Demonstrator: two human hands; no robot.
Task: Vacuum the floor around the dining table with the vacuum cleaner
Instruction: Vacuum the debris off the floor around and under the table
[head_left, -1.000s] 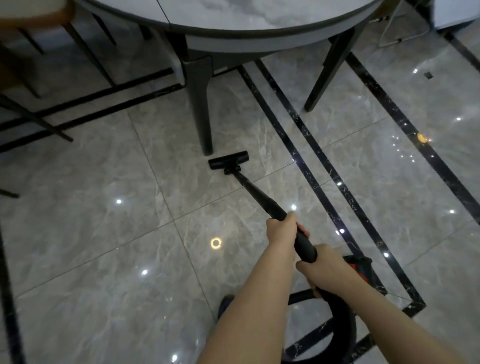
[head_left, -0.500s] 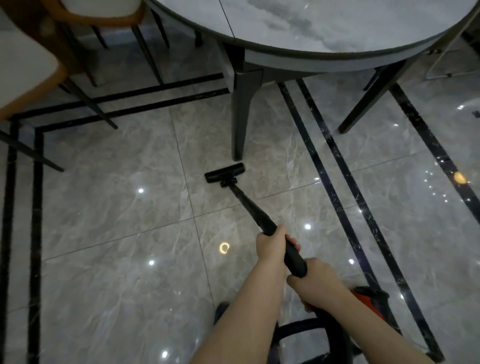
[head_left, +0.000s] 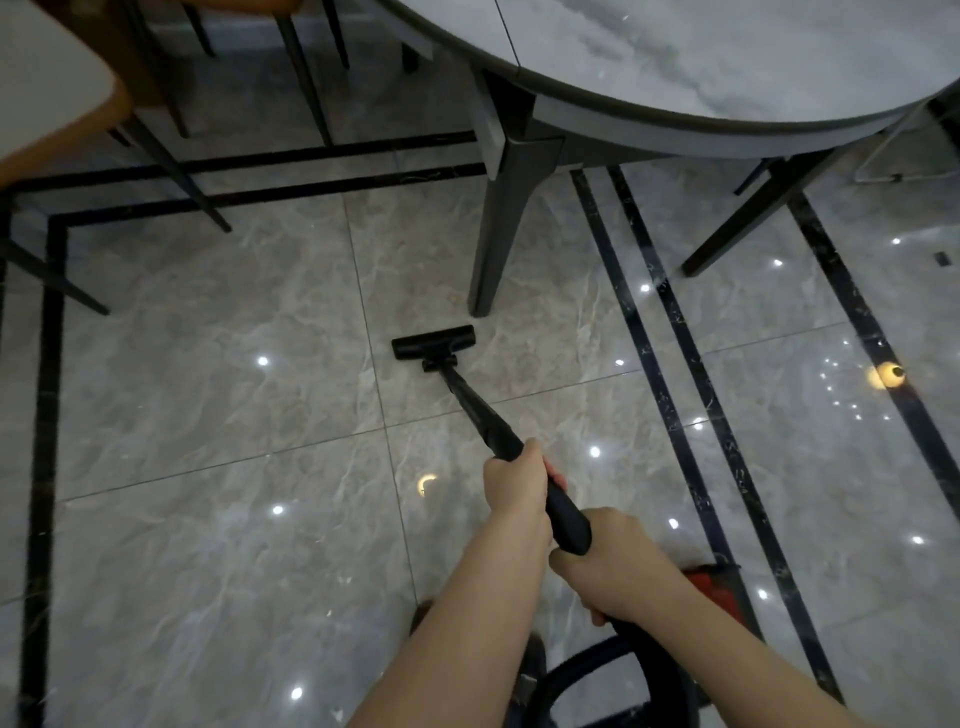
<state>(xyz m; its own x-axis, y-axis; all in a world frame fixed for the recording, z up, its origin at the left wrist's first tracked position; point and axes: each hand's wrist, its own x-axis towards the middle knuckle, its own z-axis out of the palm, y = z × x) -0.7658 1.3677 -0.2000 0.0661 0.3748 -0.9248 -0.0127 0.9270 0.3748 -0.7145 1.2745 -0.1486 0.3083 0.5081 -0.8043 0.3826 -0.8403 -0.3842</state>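
Vacuum cleaner wand (head_left: 478, 410) gripped by left hand (head_left: 517, 480) and right hand (head_left: 608, 561) — brush head (head_left: 434, 343) near table leg (head_left: 498, 234), much floor (head_left: 208, 545) left.

no readable text anywhere.

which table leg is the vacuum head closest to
The thick grey leg just beyond the vacuum head; the thin dark leg stands far to its right.
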